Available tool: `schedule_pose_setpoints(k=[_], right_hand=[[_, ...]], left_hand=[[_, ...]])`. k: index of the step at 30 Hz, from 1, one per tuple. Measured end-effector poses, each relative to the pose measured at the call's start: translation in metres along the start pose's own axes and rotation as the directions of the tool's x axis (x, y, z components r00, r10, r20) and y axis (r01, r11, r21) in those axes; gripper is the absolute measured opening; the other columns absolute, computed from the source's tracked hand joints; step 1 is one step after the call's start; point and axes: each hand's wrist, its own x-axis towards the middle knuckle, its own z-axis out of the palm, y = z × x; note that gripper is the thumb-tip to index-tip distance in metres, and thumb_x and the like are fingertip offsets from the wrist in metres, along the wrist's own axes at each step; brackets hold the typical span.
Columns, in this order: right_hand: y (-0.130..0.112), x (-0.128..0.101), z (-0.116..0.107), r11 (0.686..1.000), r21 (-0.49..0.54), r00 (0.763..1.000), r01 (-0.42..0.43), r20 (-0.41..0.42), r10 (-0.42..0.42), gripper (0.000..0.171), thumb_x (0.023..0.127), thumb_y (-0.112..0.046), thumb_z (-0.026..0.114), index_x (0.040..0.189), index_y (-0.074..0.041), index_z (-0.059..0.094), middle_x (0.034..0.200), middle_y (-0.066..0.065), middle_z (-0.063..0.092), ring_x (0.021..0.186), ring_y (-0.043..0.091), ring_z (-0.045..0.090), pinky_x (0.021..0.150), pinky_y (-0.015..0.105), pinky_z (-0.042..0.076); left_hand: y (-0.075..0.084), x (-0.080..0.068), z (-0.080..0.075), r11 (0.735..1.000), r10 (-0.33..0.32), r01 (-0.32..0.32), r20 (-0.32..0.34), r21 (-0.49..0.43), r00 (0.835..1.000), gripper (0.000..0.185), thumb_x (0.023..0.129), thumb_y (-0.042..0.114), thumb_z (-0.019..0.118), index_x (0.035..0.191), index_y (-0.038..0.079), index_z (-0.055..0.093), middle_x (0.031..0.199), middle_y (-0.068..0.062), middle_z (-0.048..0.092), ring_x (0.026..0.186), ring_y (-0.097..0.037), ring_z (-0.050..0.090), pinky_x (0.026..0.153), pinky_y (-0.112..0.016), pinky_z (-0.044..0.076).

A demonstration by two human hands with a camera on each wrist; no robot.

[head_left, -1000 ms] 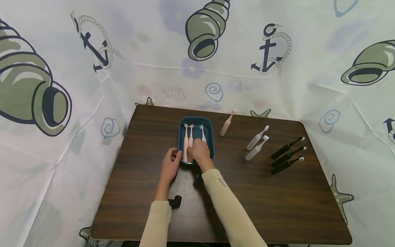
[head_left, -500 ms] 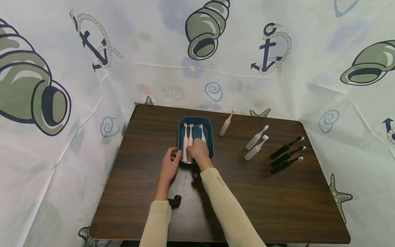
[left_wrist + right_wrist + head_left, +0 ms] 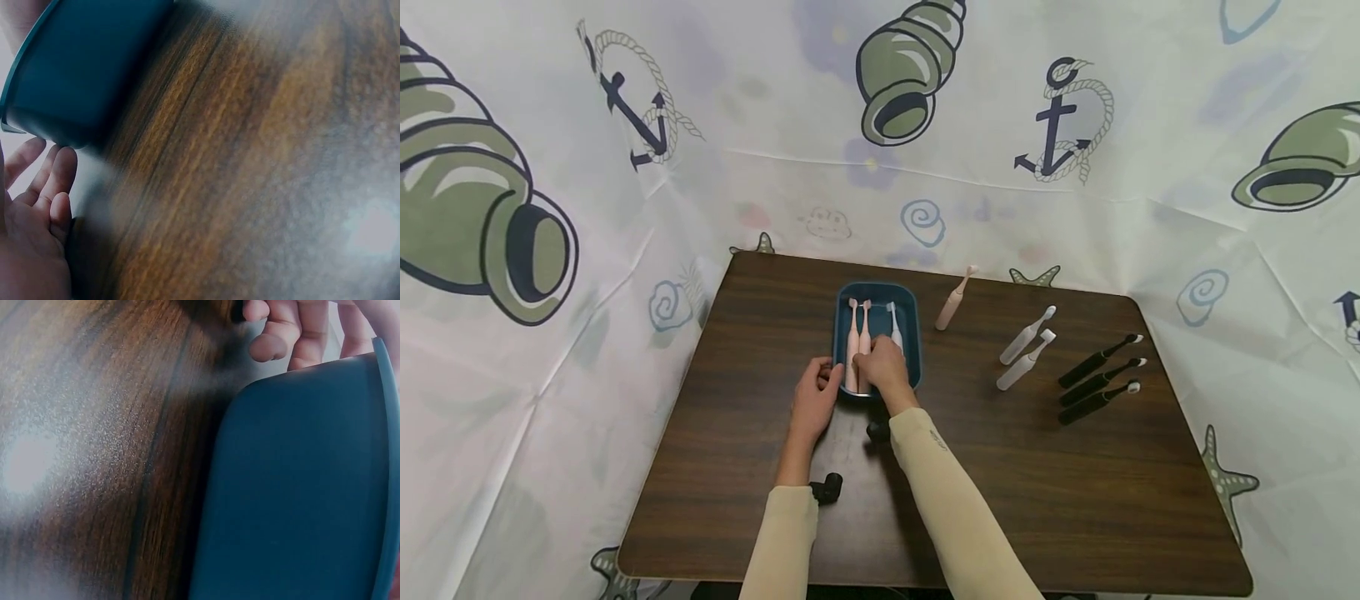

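Observation:
A dark blue tray [image 3: 912, 321] sits on the table in the head view. Two pink electric toothbrushes [image 3: 852, 346] lie side by side in its left part. To their right lies a white electric toothbrush [image 3: 895, 323], its lower handle covered by my hand. My right hand [image 3: 883, 367] reaches into the tray, its fingers bent down by the right-hand pink brush; the fingertips' contact is hidden. My left hand [image 3: 814, 396] rests at the tray's left side. In the left wrist view its relaxed fingers [image 3: 61, 172] touch the tray wall [image 3: 87, 69].
Right of the tray lie another pink toothbrush [image 3: 951, 304], two white toothbrushes [image 3: 1018, 367] and several black toothbrushes [image 3: 1086, 392]. All are on the brown wooden table [image 3: 1015, 492]. A patterned cloth [image 3: 805, 192] hangs behind the table's back edge.

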Motion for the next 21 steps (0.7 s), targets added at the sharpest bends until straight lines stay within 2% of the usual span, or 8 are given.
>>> schedule_pose_setpoints(k=[4, 14, 21], right_hand=[[0.0017, -0.0002, -0.0005, 1.0, 0.003, 1.0, -0.005, -0.014, 0.005, 0.04, 0.1, -0.029, 0.073, 0.13, -0.004, 0.064, 0.116, 0.014, 0.07, 0.1, 0.03, 0.065, 0.092, 0.048, 0.056], [0.0022, 0.0028, 0.0042, 1.0, 0.024, 0.999, 0.0, -0.045, 0.002, 0.044, 0.099, -0.031, 0.075, 0.134, -0.007, 0.063, 0.121, 0.012, 0.071, 0.102, 0.028, 0.067, 0.094, 0.048, 0.057], [-0.0005, 0.0, 0.0041, 1.0, 0.031, 0.997, -0.002, -0.08, 0.004, 0.043, 0.097, -0.034, 0.077, 0.131, -0.011, 0.064, 0.117, 0.008, 0.072, 0.1, 0.027, 0.069, 0.092, 0.052, 0.055]], left_hand=[[0.0022, -0.0005, 0.001, 1.0, 0.003, -0.003, 0.005, -0.018, 1.0, 0.053, 0.109, 0.055, 0.057, 0.146, 0.017, 0.059, 0.127, -0.011, 0.066, 0.104, -0.025, 0.063, 0.089, -0.04, 0.049], [0.0004, 0.0015, 0.001, 1.0, -0.002, 0.002, -0.005, 0.007, 1.0, 0.052, 0.109, 0.054, 0.057, 0.145, 0.017, 0.06, 0.126, -0.011, 0.069, 0.102, -0.024, 0.064, 0.088, -0.037, 0.049], [-0.0004, 0.0028, 0.0019, 1.0, 0.015, -0.015, -0.016, 0.014, 1.0, 0.053, 0.109, 0.055, 0.057, 0.144, 0.016, 0.061, 0.124, -0.01, 0.07, 0.102, -0.023, 0.065, 0.087, -0.037, 0.049]])
